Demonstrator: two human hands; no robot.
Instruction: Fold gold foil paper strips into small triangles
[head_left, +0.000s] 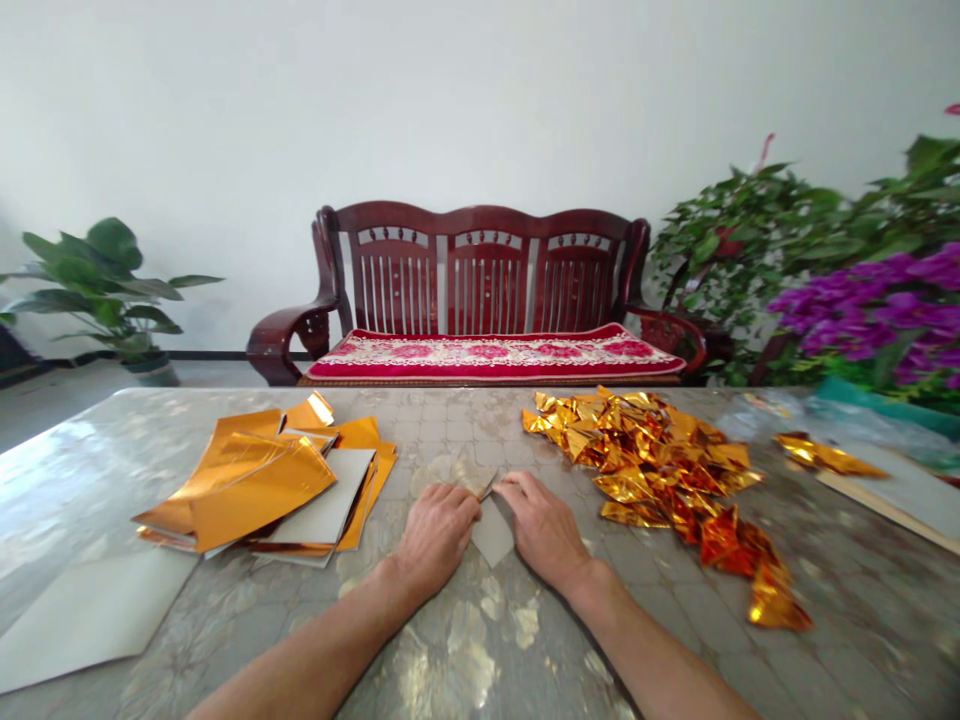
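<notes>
Between my two hands a small sheet of foil paper [493, 537] lies with its pale grey side up and one corner pointing toward me. My left hand [442, 518] is closed, its fingers pinching the sheet's far left edge. On the other side my right hand [541, 520] pinches the far right edge, where the paper stands up a little in a fold. The fingertips of both hands nearly meet, and they hide part of the paper. To the left is a loose stack of gold foil paper [262, 485]. Folded gold foil pieces [660, 450] form a heap on the right.
A pale sheet [90, 610] lies at the left on the patterned table [450, 660]. Clear plastic [817, 415] and a flat board [900, 500] are at the right. Behind the table stand a wooden bench [487, 270], a potted plant [112, 285] and purple flowers [877, 310].
</notes>
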